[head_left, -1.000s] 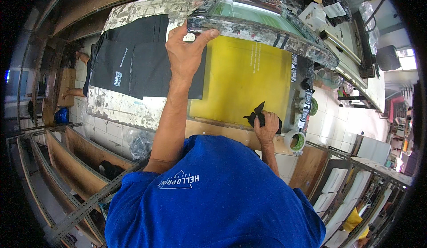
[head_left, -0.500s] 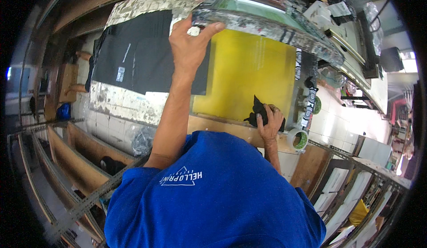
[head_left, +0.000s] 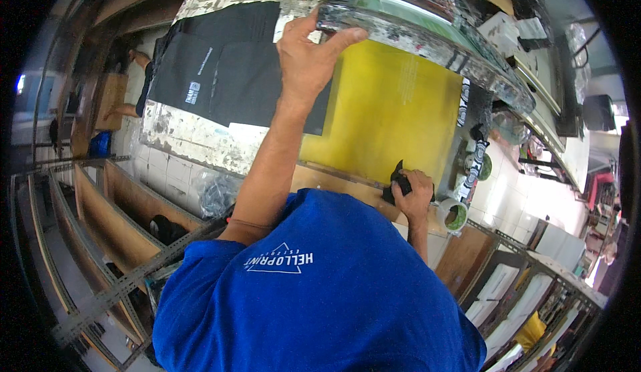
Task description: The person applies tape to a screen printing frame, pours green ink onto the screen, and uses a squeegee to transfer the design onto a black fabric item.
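My left hand (head_left: 307, 62) grips the left corner of a paint-stained frame (head_left: 427, 48) with a green panel in it, thumb and fingers on opposite sides. Below the frame lies a flat yellow panel (head_left: 380, 108) with faint pale print near its far right. At that panel's near right edge my right hand (head_left: 418, 195) is closed on a bunched black cloth (head_left: 402, 184). To the left, black fabric (head_left: 234, 72) with small white and blue print lies flat on the stained white table (head_left: 200, 135).
A tape roll (head_left: 453, 216) stands beside my right hand. Striped black-and-white pieces (head_left: 473, 168) lie along the panel's right side. Wooden racks (head_left: 120, 212) are at the near left, with a shelf (head_left: 514, 285) at the near right. Another person's hand (head_left: 140, 58) shows at far left.
The view has shifted, so the table and frame sit further right and higher. My right hand has drawn the black cloth slightly nearer the panel's near edge; my left keeps its grip.
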A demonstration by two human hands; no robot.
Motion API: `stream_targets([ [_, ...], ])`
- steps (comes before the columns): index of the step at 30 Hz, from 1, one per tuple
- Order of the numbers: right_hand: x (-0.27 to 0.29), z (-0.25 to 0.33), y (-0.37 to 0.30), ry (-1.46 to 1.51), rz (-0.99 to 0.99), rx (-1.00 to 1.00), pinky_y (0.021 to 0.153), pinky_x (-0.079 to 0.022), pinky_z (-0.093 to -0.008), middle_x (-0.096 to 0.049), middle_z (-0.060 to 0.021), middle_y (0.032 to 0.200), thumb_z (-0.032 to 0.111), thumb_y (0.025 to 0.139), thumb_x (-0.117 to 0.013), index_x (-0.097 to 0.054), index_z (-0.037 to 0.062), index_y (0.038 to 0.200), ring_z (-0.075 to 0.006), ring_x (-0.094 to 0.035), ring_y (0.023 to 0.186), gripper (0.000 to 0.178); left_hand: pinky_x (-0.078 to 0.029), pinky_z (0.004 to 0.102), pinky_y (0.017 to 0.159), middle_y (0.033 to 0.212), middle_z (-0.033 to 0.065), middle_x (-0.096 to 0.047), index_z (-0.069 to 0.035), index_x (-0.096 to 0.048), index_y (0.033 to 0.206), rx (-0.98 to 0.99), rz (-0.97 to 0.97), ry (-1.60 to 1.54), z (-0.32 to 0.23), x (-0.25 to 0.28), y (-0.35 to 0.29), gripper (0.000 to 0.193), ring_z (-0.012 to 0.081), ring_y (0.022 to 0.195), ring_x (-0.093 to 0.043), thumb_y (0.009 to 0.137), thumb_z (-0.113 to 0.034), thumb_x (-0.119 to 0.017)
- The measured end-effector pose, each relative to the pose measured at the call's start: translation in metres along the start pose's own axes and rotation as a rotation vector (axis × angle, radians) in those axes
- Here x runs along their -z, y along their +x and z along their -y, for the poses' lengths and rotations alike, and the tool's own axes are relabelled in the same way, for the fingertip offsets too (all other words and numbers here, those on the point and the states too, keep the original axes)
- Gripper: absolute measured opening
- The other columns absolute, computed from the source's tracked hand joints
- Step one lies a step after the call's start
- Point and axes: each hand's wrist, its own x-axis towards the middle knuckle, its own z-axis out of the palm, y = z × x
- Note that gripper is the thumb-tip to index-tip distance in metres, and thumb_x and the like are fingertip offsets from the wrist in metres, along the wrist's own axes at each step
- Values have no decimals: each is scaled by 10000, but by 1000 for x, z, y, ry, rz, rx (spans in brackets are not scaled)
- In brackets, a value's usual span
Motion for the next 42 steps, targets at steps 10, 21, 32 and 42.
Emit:
stream_targets([
  [10,134,70,88,-267,-700,263,1154,-279,-550,-490,-214,1458,225,811,-740,-555,29,1411,-395,-394,1386,658,-506,392,791,853,101,-695,-86,-763,1107,-126,-68,89,5,-5,-4,494,245,857,-599,727,-372,-894],
  [21,180,61,182,-484,-601,235,1225,-81,-600,-461,-52,1532,475,797,-728,-465,222,1510,-307,-336,1461,801,-472,346,785,1058,188,-662,68,-513,1431,-44,-83,-78,9,-13,-9,730,246,900,-592,880,-332,-777],
  [32,191,57,203,-429,-697,354,1184,-148,-560,-524,-57,1479,538,942,-544,-534,209,1461,-328,-389,1413,615,-403,472,1057,1345,227,-577,0,-560,1380,-249,496,412,108,-54,-110,601,400,1255,-532,903,-327,-722],
  [42,195,55,212,-424,-726,369,1162,-183,-534,-572,-65,1433,536,955,-525,-593,190,1411,-325,-429,1379,577,-281,528,1131,1480,165,-478,-9,-561,1377,-208,637,500,136,-90,-156,635,369,1394,-393,926,-445,-657],
])
